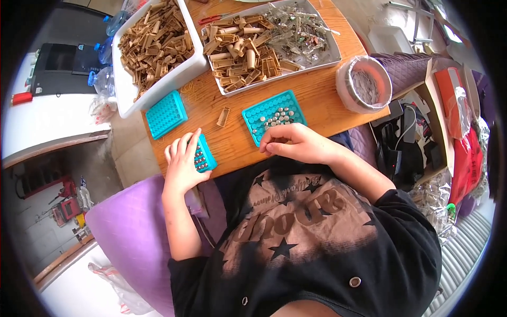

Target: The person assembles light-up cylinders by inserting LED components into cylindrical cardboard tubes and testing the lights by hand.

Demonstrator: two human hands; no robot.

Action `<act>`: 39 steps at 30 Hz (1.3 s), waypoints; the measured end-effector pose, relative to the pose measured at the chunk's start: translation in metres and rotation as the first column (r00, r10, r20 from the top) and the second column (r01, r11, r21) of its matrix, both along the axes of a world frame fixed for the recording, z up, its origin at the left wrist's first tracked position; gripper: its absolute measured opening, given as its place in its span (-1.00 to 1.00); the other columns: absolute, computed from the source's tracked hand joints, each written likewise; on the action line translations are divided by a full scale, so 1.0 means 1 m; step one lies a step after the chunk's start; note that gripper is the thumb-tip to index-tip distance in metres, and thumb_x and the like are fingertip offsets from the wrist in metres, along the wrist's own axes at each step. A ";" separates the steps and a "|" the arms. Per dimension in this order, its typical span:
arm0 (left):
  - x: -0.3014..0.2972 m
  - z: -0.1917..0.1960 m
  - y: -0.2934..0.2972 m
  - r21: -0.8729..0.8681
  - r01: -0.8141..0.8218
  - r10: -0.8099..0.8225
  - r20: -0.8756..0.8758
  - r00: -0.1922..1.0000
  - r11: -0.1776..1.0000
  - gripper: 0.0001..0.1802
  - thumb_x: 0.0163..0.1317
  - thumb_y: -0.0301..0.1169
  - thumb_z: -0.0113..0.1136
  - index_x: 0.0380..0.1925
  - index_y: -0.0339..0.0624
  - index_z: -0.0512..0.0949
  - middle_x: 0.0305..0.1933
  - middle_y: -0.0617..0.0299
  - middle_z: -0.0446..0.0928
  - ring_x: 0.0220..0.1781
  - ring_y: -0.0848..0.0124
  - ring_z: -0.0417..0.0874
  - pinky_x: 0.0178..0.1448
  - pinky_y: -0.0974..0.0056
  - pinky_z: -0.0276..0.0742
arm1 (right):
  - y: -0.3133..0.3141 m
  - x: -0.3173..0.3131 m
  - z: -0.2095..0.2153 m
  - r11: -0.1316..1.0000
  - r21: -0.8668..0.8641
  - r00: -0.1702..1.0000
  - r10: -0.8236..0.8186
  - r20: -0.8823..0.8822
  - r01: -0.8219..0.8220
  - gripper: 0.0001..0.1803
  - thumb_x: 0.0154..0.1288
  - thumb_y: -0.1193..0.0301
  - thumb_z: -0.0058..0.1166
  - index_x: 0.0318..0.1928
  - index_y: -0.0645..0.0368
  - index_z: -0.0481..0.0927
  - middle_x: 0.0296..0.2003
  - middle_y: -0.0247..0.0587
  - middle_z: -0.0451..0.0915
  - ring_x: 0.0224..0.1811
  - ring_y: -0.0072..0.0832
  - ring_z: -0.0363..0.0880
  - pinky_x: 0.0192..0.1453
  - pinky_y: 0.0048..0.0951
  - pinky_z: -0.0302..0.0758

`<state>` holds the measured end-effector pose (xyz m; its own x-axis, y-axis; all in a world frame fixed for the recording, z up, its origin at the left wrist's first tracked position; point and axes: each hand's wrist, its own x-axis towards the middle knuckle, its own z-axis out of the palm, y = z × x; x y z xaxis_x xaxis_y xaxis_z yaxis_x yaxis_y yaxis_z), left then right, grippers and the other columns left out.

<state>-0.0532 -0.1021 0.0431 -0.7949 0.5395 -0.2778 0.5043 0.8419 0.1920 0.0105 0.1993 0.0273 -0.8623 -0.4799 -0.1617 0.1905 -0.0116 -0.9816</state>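
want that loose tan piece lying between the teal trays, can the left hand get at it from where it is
Probably yes: the loose tan piece lies alone on bare wood just beyond the left hand, which rests on a small teal tray; nothing stands between.

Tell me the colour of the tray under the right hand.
Teal, seen best in the head view.

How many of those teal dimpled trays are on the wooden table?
3. One teal tray lies bare beside the white bin, one sits above the right hand, and one is under the left hand. Others may be hidden.
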 end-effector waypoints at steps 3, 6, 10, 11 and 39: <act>0.001 0.000 0.003 -0.030 0.005 -0.006 -0.007 1.000 1.000 0.16 -0.42 -0.30 0.49 0.34 0.03 0.15 0.24 0.15 0.26 0.32 0.14 0.19 0.42 0.02 -0.07 | 0.001 0.001 -0.003 1.000 0.013 0.998 -0.011 -0.059 0.012 -0.82 0.33 0.43 -0.01 -0.19 0.29 0.55 -0.30 -0.25 0.60 -0.19 -0.56 0.55 -0.04 -0.49 0.47; 0.001 -0.002 0.003 -0.037 0.007 -0.008 -0.013 1.000 0.999 0.16 -0.42 -0.30 0.49 0.35 0.03 0.15 0.23 0.16 0.26 0.30 0.13 0.20 0.42 0.02 -0.07 | 0.002 0.003 -0.007 1.000 0.021 0.997 -0.019 -0.069 0.020 -0.82 0.33 0.43 -0.02 -0.18 0.29 0.55 -0.30 -0.23 0.61 -0.20 -0.53 0.57 -0.06 -0.48 0.49; 0.000 -0.001 0.004 -0.017 0.017 -0.017 -0.017 1.000 1.000 0.16 -0.42 -0.30 0.48 0.35 0.03 0.15 0.23 0.15 0.26 0.29 0.13 0.22 0.42 0.02 -0.07 | 0.005 0.005 -0.011 1.000 0.023 0.997 -0.017 -0.070 0.019 -0.83 0.34 0.43 -0.01 -0.18 0.27 0.55 -0.31 -0.25 0.60 -0.20 -0.55 0.55 -0.07 -0.49 0.47; 0.000 -0.001 0.005 -0.016 0.022 -0.022 -0.021 1.000 1.000 0.16 -0.42 -0.30 0.48 0.35 0.03 0.14 0.23 0.15 0.26 0.28 0.13 0.22 0.42 0.01 -0.07 | 0.006 0.006 -0.012 1.000 0.025 0.998 -0.004 -0.069 0.006 -0.84 0.36 0.44 -0.01 -0.17 0.26 0.55 -0.31 -0.28 0.58 -0.20 -0.59 0.51 -0.07 -0.51 0.45; -0.001 -0.011 0.012 -0.047 0.063 -0.064 -0.037 0.997 0.997 0.23 -0.48 -0.31 0.51 0.36 0.11 0.10 0.19 0.13 0.27 0.29 0.13 0.24 0.44 -0.03 -0.08 | 0.017 0.013 -0.021 0.985 0.158 0.978 -0.031 -0.206 0.064 -0.84 0.29 0.45 -0.02 -0.18 0.22 0.56 -0.35 -0.21 0.60 -0.29 -0.46 0.57 -0.18 -0.44 0.49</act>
<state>-0.0543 -0.0898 0.0325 -0.7698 0.5766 -0.2738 0.5633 0.8154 0.1333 0.0235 0.2167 0.0059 -0.9062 -0.4193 -0.0549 -0.0085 0.1478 -0.9890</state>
